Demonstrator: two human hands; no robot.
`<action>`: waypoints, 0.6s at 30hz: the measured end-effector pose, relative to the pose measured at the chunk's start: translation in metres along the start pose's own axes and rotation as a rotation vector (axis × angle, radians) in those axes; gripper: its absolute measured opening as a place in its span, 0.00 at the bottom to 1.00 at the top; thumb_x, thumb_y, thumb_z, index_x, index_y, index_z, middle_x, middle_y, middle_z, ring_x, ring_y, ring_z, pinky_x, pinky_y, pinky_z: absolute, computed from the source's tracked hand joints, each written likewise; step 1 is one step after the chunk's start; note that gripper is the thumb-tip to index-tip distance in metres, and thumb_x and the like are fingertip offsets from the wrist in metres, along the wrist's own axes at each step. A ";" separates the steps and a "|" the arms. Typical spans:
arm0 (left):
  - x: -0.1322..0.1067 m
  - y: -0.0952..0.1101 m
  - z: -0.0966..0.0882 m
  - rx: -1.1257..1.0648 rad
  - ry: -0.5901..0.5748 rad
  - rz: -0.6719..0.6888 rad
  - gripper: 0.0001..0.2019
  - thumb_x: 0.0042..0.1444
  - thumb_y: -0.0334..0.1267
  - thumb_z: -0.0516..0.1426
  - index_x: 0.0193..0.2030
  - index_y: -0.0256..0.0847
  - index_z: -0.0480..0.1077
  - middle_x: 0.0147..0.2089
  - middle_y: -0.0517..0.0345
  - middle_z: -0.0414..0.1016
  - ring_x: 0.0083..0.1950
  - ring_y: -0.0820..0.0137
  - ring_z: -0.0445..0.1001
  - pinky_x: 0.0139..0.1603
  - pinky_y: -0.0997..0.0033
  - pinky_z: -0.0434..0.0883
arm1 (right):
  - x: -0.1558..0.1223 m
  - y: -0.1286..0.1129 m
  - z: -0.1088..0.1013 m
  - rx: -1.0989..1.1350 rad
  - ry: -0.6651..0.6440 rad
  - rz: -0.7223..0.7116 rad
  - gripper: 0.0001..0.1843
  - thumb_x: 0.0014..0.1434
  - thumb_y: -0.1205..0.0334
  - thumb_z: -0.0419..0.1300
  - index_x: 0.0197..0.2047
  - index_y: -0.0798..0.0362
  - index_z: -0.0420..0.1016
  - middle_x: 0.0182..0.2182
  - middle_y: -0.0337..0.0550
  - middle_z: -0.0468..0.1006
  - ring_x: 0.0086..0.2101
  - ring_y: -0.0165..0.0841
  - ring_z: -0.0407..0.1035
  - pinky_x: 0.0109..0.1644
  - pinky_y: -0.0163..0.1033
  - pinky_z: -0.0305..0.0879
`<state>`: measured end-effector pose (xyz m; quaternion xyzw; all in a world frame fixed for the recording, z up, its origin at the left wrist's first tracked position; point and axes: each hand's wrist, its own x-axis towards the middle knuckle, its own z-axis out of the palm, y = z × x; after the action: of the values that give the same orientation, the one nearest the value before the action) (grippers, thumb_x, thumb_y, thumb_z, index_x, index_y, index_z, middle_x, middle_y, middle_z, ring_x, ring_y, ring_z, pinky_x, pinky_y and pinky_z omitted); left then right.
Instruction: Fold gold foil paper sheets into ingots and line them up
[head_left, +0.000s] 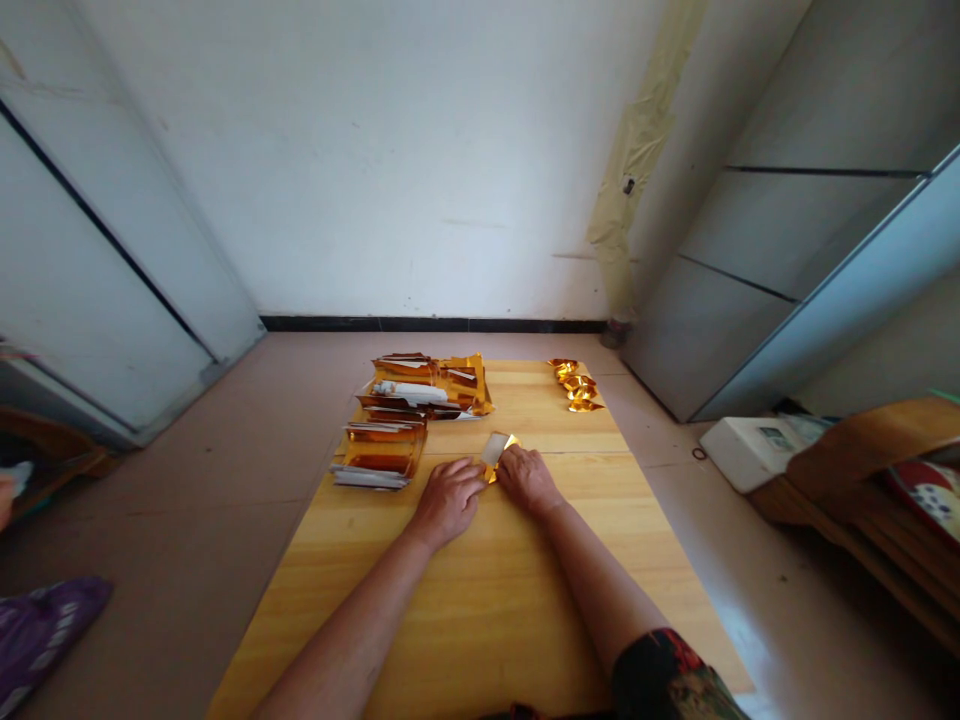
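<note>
A small sheet of gold foil paper [494,449] lies on the wooden table between my hands, its pale back facing up and a gold edge folded over. My left hand [452,492] rests at its left side, fingertips on the near corner. Bent over the right edge, my right hand [529,477] has its fingers closed on the paper. Its fingertips are partly hidden. Left of my hands stand bundles of gold paper [380,450], and more gold paper stacks [427,385] lie behind them. Several folded gold foil pieces [576,384] form a row at the far right.
The wooden table [480,620] stands before a white wall [420,160]. To the right is a grey refrigerator-like cabinet [750,240], with a white box [750,450] on a wooden bench. A purple bag [49,635] lies on the floor at left.
</note>
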<state>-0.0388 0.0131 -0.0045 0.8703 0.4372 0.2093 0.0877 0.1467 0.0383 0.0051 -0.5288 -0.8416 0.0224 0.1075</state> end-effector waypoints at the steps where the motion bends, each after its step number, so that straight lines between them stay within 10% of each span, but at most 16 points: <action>1: 0.001 0.000 -0.001 0.002 -0.001 -0.003 0.16 0.51 0.26 0.53 0.42 0.47 0.72 0.54 0.60 0.74 0.60 0.64 0.65 0.57 0.57 0.62 | 0.001 0.000 0.000 -0.014 -0.004 -0.008 0.08 0.64 0.65 0.51 0.34 0.54 0.70 0.35 0.47 0.74 0.37 0.34 0.67 0.39 0.37 0.56; 18: 0.005 0.003 -0.005 0.027 0.001 0.025 0.15 0.53 0.30 0.53 0.46 0.48 0.72 0.52 0.58 0.74 0.54 0.65 0.67 0.53 0.59 0.63 | 0.003 0.003 0.004 -0.007 -0.013 -0.005 0.08 0.62 0.66 0.53 0.33 0.56 0.70 0.34 0.48 0.73 0.36 0.33 0.68 0.39 0.35 0.59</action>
<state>-0.0364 0.0148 0.0023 0.8767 0.4289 0.2050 0.0732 0.1477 0.0426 0.0013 -0.5268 -0.8437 0.0228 0.1003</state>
